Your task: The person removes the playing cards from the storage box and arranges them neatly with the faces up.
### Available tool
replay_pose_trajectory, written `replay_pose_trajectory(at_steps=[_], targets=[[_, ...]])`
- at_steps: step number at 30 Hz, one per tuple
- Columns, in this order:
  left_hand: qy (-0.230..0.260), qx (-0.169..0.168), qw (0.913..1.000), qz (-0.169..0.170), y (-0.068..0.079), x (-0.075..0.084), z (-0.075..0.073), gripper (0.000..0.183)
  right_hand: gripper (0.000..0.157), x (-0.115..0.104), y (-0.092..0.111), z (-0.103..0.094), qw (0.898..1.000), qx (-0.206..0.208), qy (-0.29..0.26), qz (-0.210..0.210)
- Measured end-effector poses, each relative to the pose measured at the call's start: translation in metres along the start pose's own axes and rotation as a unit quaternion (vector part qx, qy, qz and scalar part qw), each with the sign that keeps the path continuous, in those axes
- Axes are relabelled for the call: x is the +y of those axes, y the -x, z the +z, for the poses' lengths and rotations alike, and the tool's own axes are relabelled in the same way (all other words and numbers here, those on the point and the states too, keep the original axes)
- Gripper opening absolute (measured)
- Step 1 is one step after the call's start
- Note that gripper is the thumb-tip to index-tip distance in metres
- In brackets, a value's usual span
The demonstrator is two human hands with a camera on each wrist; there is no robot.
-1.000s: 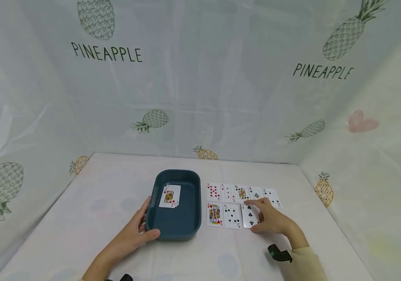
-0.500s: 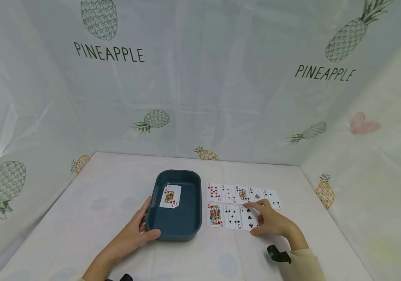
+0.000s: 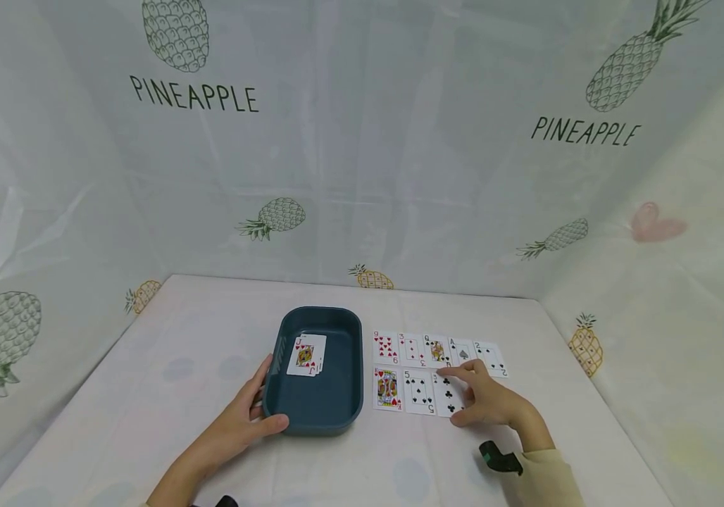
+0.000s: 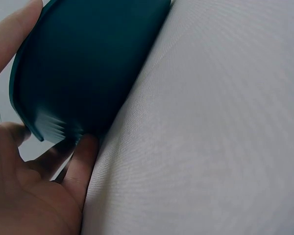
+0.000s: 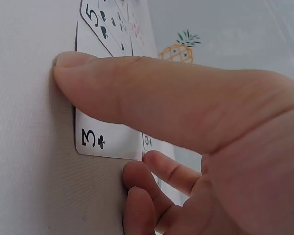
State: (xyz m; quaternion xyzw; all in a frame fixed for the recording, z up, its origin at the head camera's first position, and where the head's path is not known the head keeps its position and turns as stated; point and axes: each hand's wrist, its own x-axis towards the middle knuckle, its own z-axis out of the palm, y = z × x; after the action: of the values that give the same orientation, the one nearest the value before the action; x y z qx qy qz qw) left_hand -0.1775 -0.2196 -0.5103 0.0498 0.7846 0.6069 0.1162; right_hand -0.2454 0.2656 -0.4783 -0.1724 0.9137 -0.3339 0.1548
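Note:
My left hand point(image 3: 241, 415) grips the near left corner of a dark teal rectangular tray point(image 3: 319, 427), thumb over the rim and fingers against the outer side; the left wrist view shows the tray wall point(image 4: 88, 54) beside the fingers. Inside the tray lies a small stack of playing cards, a jack of hearts point(image 3: 306, 355) on top. My right hand point(image 3: 491, 399) holds the three of clubs point(image 3: 447, 396) between thumb at its near edge and index finger at its far edge. That card lies right of the five of spades point(image 3: 419, 391). In the right wrist view, the thumb covers part of the three of clubs point(image 5: 110, 139).
Left of the five lies a king of hearts point(image 3: 388, 388). A farther row holds a nine of hearts point(image 3: 385, 347), a three of diamonds point(image 3: 412, 348), a queen point(image 3: 437, 348), an ace of spades point(image 3: 462, 349) and a two point(image 3: 491, 358). A white cloth point(image 3: 210, 331) covers the table.
The three of clubs, slightly tilted a second ago, now lies flat and has shifted slightly left and nearer. My right hand has moved a little with it. Left hand and tray are still.

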Motion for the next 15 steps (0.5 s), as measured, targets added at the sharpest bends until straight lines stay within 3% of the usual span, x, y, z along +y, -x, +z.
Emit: replay_pose_trajectory(at_steps=[15], targets=[[0.005, -0.004, 1.0000, -0.002, 0.0000, -0.0015, -0.0002, 0.105, 0.085, 0.0034, -0.0020, 0.0024, 1.000, 0.003, -0.002, 0.006]])
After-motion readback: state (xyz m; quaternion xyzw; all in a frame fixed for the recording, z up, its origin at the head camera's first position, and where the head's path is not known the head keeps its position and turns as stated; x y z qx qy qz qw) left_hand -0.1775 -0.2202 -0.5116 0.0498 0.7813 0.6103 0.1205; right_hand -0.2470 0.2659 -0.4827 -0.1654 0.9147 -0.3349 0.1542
